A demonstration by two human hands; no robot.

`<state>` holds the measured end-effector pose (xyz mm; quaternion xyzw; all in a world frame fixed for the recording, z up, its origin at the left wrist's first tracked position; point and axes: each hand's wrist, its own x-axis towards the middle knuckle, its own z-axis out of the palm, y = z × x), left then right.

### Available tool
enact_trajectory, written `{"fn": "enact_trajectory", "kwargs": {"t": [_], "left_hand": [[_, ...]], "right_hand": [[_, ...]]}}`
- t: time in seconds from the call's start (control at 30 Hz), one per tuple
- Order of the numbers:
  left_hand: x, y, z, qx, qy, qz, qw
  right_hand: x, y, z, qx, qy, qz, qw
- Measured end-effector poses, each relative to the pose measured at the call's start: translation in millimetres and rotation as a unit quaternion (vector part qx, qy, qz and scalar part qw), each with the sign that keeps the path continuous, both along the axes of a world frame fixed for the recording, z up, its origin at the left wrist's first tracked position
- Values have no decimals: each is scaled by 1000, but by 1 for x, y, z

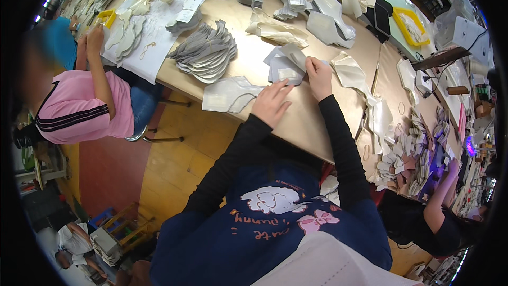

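we have the grey pieces (286, 69) on the table (301, 127), straight in front of the person, overlapping and fanned out a bit. left hand (272, 104) is flat-ish, fingers spread, fingertips at the near edge of the pieces; we see nothing gripped in it. right hand (319, 78) is mostly closed, thumb and fingers pinching the right side of the top piece, which looks lifted and bent. can't tell how many layers are in that pinch.

risks, our guess: if the left fingertips press too lightly, the lower pieces could slide along with the top one and the fan goes crooked. a hard pinch could crease the lifted edge, or pick up two layers at once. the white piece (214, 98) lies just left of the left hand, so a wide sweep could shove it off the near table edge. the grey pile (206, 53) farther left is loosely splayed; we'd expect a forearm knock to spill it.
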<state>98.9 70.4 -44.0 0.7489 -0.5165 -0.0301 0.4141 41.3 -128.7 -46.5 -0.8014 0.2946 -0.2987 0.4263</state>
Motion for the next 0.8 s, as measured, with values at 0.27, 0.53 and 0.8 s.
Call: {"fn": "enact_trajectory", "kwargs": {"t": [0.27, 0.53, 0.8], "left_hand": [[-1, -24, -22, 37, -105, 45, 993], [11, 5, 2, -43, 12, 64, 997], [-57, 24, -5, 127, -80, -110, 983]], "right_hand": [[-106, 16, 70, -175, -212, -298, 914], [-153, 96, 30, -329, 141, 143, 923], [-138, 13, 36, -255, 76, -44, 963]]}}
